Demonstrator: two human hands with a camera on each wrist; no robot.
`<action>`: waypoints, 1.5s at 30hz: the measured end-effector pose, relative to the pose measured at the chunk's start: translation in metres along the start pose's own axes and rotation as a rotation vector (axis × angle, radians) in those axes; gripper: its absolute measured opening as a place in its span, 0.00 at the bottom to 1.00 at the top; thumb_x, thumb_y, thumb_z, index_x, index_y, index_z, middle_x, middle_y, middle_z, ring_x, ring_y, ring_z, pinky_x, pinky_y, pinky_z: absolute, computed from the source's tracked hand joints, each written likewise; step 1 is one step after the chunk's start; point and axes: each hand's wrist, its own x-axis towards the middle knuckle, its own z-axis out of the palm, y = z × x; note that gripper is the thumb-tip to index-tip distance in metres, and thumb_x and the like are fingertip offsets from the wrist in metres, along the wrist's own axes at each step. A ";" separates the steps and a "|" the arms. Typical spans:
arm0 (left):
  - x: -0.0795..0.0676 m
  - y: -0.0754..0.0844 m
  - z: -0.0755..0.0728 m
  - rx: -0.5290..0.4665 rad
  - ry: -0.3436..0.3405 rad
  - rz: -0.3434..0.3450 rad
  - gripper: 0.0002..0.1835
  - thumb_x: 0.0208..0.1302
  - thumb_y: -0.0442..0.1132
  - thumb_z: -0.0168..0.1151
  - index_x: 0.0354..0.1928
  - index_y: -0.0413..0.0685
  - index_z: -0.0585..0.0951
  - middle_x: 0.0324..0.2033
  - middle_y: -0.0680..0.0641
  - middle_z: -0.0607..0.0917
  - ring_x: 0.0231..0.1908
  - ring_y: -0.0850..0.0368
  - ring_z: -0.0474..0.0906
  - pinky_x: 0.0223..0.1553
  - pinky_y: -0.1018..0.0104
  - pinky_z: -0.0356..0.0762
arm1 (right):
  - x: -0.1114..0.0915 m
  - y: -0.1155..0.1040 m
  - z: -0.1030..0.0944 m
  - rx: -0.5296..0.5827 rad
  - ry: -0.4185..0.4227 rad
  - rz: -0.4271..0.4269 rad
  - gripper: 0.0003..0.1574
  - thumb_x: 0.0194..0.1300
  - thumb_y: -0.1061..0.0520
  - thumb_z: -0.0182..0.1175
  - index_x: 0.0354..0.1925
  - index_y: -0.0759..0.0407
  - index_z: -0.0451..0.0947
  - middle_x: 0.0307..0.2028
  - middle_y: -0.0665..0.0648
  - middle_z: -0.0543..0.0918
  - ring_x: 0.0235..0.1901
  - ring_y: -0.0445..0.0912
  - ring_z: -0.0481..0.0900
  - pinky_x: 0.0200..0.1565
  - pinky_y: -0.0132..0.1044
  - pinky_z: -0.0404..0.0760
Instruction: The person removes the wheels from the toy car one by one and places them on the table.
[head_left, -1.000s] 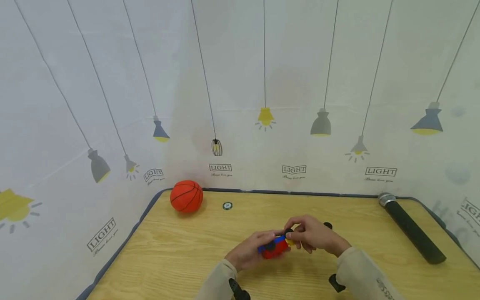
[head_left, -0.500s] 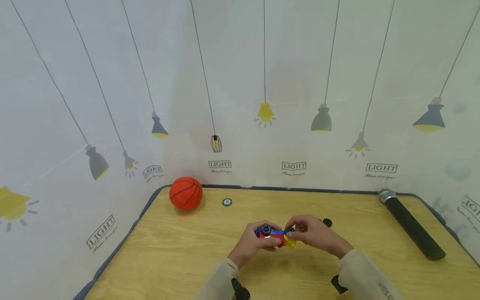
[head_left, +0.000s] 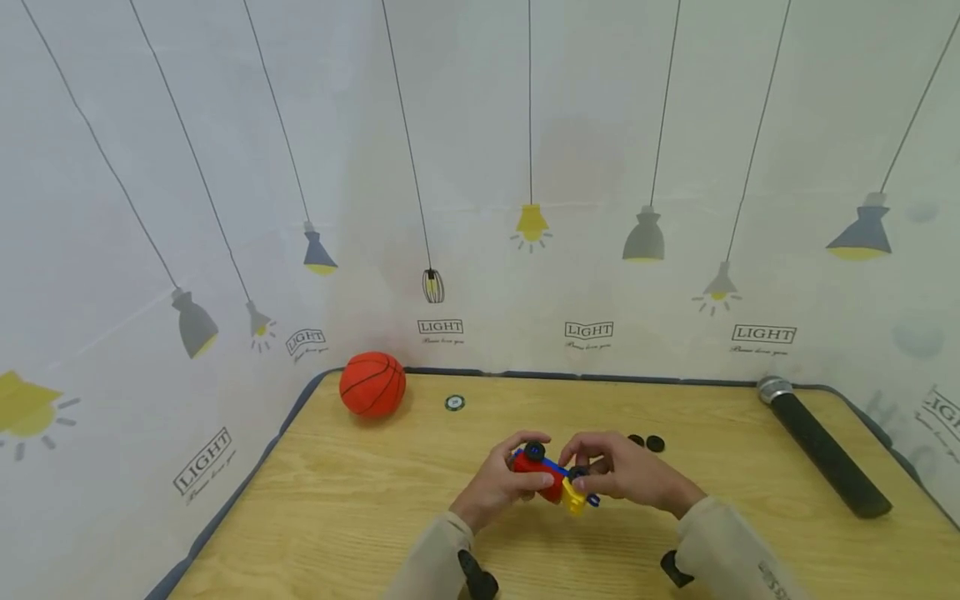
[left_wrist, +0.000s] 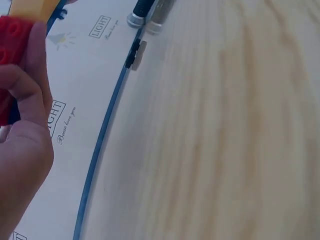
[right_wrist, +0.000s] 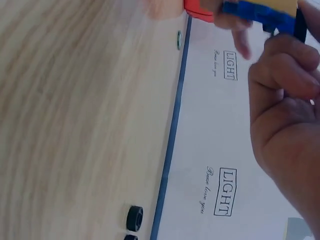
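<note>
Above the table, my left hand (head_left: 491,479) grips a small toy car by its red block body (head_left: 542,479). The studs of that red body (left_wrist: 12,37) show in the left wrist view. The car has a blue chassis and a yellow front block (head_left: 573,497), which points right and down. One black wheel (head_left: 534,451) is on the chassis near my left fingers. My right hand (head_left: 626,473) pinches another black wheel (head_left: 577,473) at the yellow end, against the blue chassis (right_wrist: 260,12). My fingers partly hide this wheel.
Two loose black wheels (head_left: 655,443) lie on the wooden table (head_left: 360,517) just beyond my right hand. A red toy basketball (head_left: 372,385) and a round chip (head_left: 454,402) are at the back left. On the right lies a microphone (head_left: 825,450). A printed curtain wall borders the table.
The toy car has been turned in my hands, and its yellow end has tipped downward. The right hand stays at the wheel. Both loose wheels behind it now show.
</note>
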 end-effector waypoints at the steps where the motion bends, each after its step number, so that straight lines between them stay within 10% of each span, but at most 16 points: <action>1: 0.001 -0.001 0.000 -0.028 0.025 0.000 0.34 0.65 0.42 0.69 0.71 0.48 0.67 0.56 0.41 0.80 0.41 0.58 0.78 0.40 0.71 0.78 | 0.000 0.000 0.001 0.021 0.012 0.002 0.15 0.69 0.53 0.64 0.50 0.59 0.78 0.41 0.61 0.82 0.31 0.44 0.81 0.35 0.35 0.81; 12: 0.017 -0.011 0.016 -0.151 0.039 0.116 0.26 0.78 0.55 0.45 0.74 0.78 0.58 0.51 0.50 0.73 0.44 0.58 0.79 0.49 0.65 0.77 | 0.007 0.012 0.023 0.192 0.162 0.049 0.21 0.70 0.52 0.62 0.55 0.63 0.80 0.25 0.51 0.78 0.10 0.37 0.59 0.16 0.27 0.64; 21: 0.023 -0.009 0.036 -0.144 0.139 0.160 0.24 0.80 0.60 0.26 0.73 0.77 0.57 0.69 0.44 0.63 0.56 0.53 0.69 0.51 0.69 0.74 | 0.014 0.005 0.039 0.260 0.169 0.063 0.22 0.70 0.51 0.63 0.53 0.67 0.77 0.23 0.50 0.78 0.13 0.38 0.68 0.18 0.27 0.69; 37: 0.021 -0.009 0.036 -0.094 0.183 0.242 0.23 0.82 0.53 0.31 0.74 0.71 0.62 0.70 0.46 0.64 0.51 0.56 0.71 0.47 0.71 0.74 | 0.013 0.003 0.045 0.235 0.283 0.059 0.20 0.70 0.54 0.63 0.52 0.68 0.78 0.27 0.55 0.80 0.16 0.39 0.68 0.20 0.32 0.73; 45: 0.023 -0.008 0.043 0.024 0.225 0.299 0.24 0.83 0.48 0.29 0.74 0.67 0.63 0.71 0.44 0.66 0.63 0.50 0.69 0.61 0.67 0.70 | 0.016 0.009 0.047 0.102 0.287 -0.027 0.13 0.69 0.57 0.64 0.47 0.65 0.79 0.22 0.51 0.73 0.14 0.37 0.70 0.19 0.34 0.76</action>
